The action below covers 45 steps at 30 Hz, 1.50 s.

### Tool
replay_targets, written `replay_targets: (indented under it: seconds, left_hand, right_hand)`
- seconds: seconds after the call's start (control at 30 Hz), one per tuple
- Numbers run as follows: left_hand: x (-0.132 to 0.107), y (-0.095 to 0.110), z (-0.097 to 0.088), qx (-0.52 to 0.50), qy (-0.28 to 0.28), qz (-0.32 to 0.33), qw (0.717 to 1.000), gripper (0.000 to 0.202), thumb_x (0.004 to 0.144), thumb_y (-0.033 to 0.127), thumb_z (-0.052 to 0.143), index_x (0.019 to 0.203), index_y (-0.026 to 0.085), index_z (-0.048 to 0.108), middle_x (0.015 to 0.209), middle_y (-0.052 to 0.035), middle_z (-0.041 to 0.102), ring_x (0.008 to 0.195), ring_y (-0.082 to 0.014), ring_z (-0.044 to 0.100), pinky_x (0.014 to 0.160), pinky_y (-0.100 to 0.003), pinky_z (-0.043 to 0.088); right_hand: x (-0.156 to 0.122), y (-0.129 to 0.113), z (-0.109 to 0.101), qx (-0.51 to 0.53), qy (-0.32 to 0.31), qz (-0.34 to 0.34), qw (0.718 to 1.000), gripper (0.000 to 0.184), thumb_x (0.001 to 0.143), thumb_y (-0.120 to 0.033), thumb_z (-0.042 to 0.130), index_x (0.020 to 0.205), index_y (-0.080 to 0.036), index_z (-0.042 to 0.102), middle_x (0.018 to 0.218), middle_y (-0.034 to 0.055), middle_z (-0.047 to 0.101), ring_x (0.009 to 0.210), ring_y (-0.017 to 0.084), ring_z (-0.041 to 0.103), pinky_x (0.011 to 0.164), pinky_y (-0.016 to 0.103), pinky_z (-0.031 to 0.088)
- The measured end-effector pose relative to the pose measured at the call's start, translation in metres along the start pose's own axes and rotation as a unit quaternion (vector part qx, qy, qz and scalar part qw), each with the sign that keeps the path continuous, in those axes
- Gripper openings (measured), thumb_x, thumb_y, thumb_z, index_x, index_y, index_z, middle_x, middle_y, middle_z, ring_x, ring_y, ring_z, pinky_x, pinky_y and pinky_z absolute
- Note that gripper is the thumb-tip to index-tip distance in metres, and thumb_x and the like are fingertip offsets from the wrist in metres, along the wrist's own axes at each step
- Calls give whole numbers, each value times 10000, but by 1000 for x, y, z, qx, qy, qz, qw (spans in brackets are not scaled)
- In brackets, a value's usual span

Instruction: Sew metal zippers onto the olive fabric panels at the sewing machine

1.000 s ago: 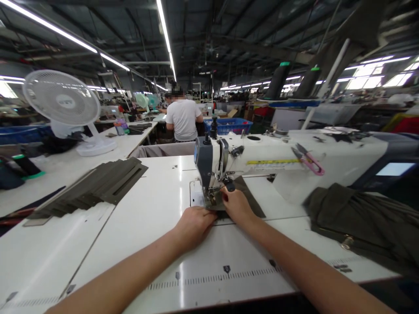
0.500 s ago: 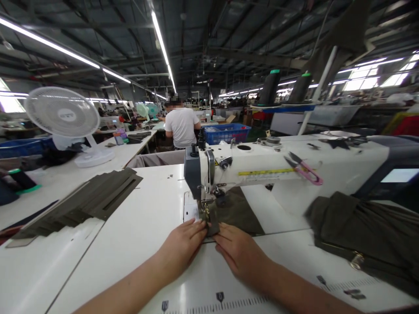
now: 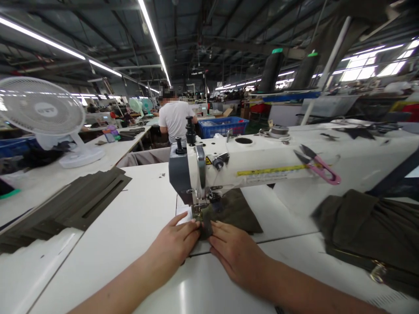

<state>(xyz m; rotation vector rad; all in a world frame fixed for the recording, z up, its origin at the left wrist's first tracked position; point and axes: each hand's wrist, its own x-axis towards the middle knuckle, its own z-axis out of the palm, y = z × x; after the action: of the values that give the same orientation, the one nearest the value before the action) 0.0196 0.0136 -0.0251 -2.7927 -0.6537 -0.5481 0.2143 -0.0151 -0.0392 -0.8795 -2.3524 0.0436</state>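
Observation:
A small dark olive fabric strip (image 3: 206, 223) lies beneath the needle area of a white sewing machine (image 3: 225, 163). My left hand (image 3: 175, 244) holds its left side, fingers pressed together at the edge and one finger stretched toward the needle plate. From the right, my right hand (image 3: 237, 250) grips the same strip with fingers close together; its fingertips partly cover the cloth. A larger olive fabric panel (image 3: 240, 211) spreads behind the strip, under the machine arm. The presser foot (image 3: 198, 210) is close in front of my left fingertips.
Stacked olive fabric pieces (image 3: 88, 198) lie on the left. A bundled olive bag (image 3: 356, 226) with a metal clasp sits right. Pink-handled scissors (image 3: 322, 168) rest against the machine arm. A white fan (image 3: 46, 109) stands on the left table; a person in a white shirt (image 3: 176, 120) sits ahead.
The view has shifted closer to the machine, and the fan has moved left in the picture. Both hands stay at the fabric strip, which still lies by the needle.

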Motion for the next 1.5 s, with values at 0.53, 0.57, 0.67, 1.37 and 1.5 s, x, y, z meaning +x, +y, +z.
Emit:
replay_targets:
  seconds: [0.53, 0.57, 0.67, 1.37, 1.5]
  left_hand:
    - [0, -8, 3, -47, 16, -98, 994, 209, 858, 137, 417, 1010, 155, 560, 1017, -110, 577, 964, -213, 550, 890, -390, 442]
    - [0, -7, 4, -38, 18, -95, 995, 216, 856, 127, 414, 1012, 155, 560, 1015, -105, 584, 953, -205, 561, 911, -400, 429]
    - [0, -9, 7, -12, 11, -87, 996, 205, 860, 107, 408, 980, 149, 568, 932, -72, 620, 859, -170, 605, 941, -393, 411]
    - [7, -19, 19, 21, 25, -97, 995, 138, 816, 56, 477, 813, 136, 590, 854, -51, 660, 786, -171, 630, 919, -372, 423]
    - [9, -18, 21, 36, 55, -99, 993, 170, 832, 50, 443, 774, 134, 579, 788, -40, 656, 733, -160, 629, 948, -377, 398]
  right_hand:
    - [10, 13, 6, -94, 112, -13, 989, 238, 843, -114, 447, 1009, -50, 605, 960, 148, 648, 887, 240, 603, 809, 384, 506]
    - [12, 14, 8, -91, 98, -9, 991, 254, 837, -97, 445, 1031, -38, 598, 988, 157, 645, 901, 243, 607, 807, 375, 511]
    - [17, 18, 13, -78, 58, 3, 995, 244, 810, -39, 441, 975, -42, 621, 978, 158, 657, 854, 239, 633, 766, 351, 531]
    - [24, 26, 15, -31, 17, 47, 998, 287, 886, -107, 341, 912, -96, 626, 939, 142, 662, 836, 223, 640, 733, 338, 524]
    - [25, 28, 17, -29, 18, 62, 997, 276, 867, -85, 355, 913, -94, 626, 914, 134, 662, 814, 226, 637, 719, 341, 520]
